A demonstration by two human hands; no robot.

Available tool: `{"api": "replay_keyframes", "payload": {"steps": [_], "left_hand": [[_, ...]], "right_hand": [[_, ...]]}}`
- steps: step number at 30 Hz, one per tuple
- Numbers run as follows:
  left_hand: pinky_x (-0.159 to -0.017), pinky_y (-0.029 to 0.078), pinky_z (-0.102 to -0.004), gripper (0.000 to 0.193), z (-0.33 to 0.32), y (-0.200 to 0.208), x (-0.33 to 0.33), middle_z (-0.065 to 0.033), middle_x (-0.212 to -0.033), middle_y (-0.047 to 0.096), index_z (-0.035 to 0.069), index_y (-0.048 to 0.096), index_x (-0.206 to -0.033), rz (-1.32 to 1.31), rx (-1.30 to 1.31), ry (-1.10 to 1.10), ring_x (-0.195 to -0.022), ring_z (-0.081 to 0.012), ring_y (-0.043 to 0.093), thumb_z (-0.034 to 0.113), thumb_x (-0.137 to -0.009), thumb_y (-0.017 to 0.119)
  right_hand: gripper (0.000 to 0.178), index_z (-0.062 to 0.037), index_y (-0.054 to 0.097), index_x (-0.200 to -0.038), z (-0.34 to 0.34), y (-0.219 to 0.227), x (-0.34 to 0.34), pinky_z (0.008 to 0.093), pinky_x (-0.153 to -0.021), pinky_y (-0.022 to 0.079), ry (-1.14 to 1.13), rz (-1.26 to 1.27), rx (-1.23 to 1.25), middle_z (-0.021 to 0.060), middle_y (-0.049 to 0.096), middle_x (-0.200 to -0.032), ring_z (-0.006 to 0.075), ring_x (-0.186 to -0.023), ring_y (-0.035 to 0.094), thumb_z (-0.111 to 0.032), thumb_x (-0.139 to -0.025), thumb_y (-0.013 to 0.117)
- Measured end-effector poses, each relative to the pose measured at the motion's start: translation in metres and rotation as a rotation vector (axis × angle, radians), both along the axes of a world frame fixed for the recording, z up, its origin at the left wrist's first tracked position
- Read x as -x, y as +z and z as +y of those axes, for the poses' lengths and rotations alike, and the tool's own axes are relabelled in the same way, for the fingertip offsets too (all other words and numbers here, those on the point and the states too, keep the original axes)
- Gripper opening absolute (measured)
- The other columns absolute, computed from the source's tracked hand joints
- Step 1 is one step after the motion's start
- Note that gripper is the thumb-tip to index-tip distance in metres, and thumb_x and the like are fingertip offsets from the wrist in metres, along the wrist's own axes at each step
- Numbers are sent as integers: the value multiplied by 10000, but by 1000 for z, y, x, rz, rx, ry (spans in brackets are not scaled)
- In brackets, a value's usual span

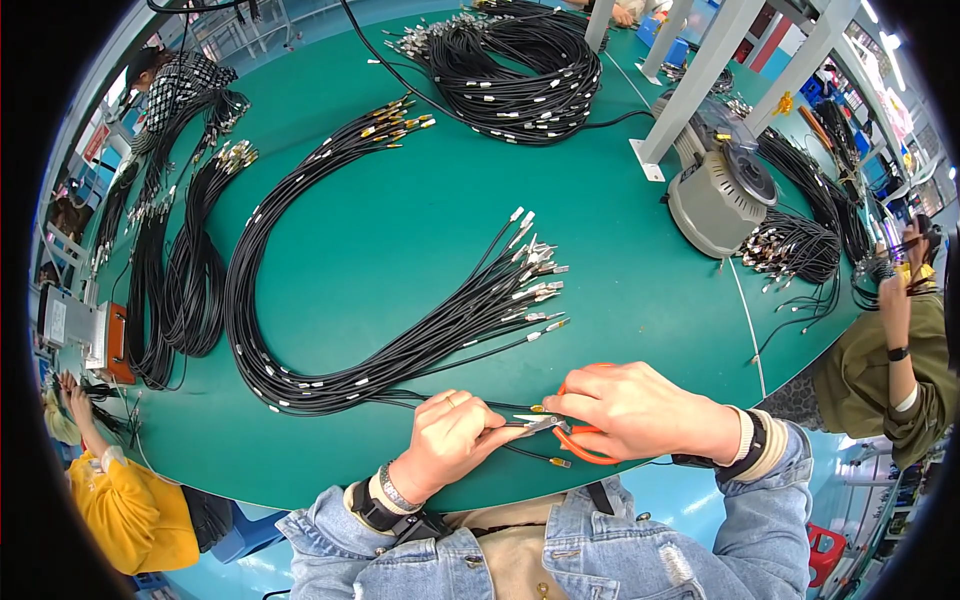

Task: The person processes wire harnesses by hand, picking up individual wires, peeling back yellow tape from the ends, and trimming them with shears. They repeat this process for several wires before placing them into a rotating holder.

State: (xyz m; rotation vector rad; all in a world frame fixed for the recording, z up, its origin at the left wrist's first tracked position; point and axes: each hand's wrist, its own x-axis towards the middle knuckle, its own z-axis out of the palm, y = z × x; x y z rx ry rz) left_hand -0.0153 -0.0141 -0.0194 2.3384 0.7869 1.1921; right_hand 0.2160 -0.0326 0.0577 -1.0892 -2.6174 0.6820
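Near the front edge of the green table, my left hand pinches a thin black cable close to its end. Orange-handled scissors sit in my right hand, their fingers wrapped round the loops. The blades point left and meet the cable at my left fingertips; whether they touch it I cannot tell. Another cable end with a yellowish tip lies just below the blades. Behind my hands a large bundle of black cables curves in a U, its white-tagged ends fanned toward the right.
A coiled cable heap lies at the far side. More cable bundles hang together at the left, by an orange-and-white box. A grey round machine stands right, beside metal posts. Co-workers in yellow and olive sit either side.
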Motion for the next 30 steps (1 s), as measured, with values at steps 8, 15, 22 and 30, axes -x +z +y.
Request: {"api": "replay_keyframes", "payload": {"steps": [8, 15, 22, 30], "left_hand": [[-454, 378, -285, 293, -1, -3, 1, 3, -550, 501, 97, 542, -632, -20, 27, -15, -485, -154, 490, 169, -615, 825], [-455, 379, -287, 292, -1, -1, 0, -1, -551, 502, 92, 541, -630, -33, 23, -10, -487, -158, 491, 160, -607, 824], [-448, 373, -285, 294, -2, -3, -1, -1, -549, 503, 88, 544, -627, -49, 24, 2, -480, -159, 488, 151, -596, 829], [-437, 366, -280, 300, -2, -4, -1, 1, -542, 507, 82, 547, -624, -77, 26, 20, -470, -156, 488, 143, -582, 837]], "right_hand": [[364, -47, 583, -1066, 1, -2, -2, 357, -557, 492, -1, 28, 131, 73, 555, -826, 256, -721, 601, -163, -737, 688], [330, -44, 581, -1045, 3, -3, -2, 363, -533, 482, 0, 54, 163, 77, 559, -824, 258, -699, 604, -162, -752, 678], [327, -46, 579, -1049, 3, -6, -2, 359, -530, 479, 10, 76, 149, 74, 559, -822, 256, -697, 604, -155, -755, 675], [269, -34, 567, -1002, 2, -7, -3, 378, -530, 473, 10, 107, 160, 94, 551, -808, 281, -697, 602, -163, -782, 653]]}}
